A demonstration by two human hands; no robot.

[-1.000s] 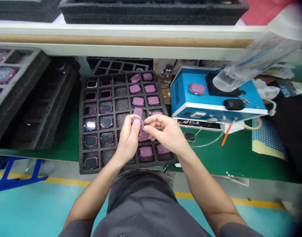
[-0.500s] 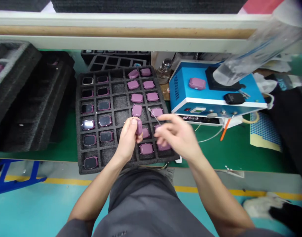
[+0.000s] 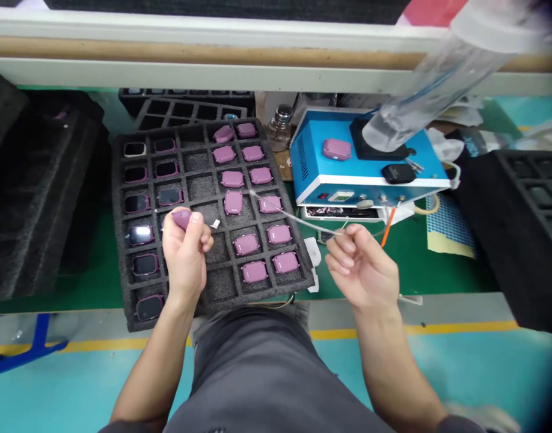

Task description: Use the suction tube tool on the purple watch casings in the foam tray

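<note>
My left hand [image 3: 184, 255] is closed around a purple watch case [image 3: 181, 218], raised over the left part of the black foam tray [image 3: 219, 291]. A small white tab [image 3: 215, 224] shows beside its fingertips; I cannot tell whether it is attached to anything. To the right of the tray, my right hand [image 3: 361, 264] pinches a thin grey cord [image 3: 298, 219]. The cord's free end reaches left over the tray's purple watch cases [image 3: 233, 203]. Dark-screened watches [image 3: 145, 264] fill compartments on the tray's left side.
Behind the right hand stands a blue control box [image 3: 321, 132], carrying a purple case [image 3: 337, 149] and a clear tube [image 3: 420, 90]. An orange-handled tool [image 3: 388, 227] leans at its front. Black foam trays flank both sides [image 3: 46, 198]. A glass bottle [image 3: 280, 127] stands behind.
My left hand has moved left with the watch case. My right hand has drawn away to the right, and more of the cord now shows. The whole view has shifted somewhat.
</note>
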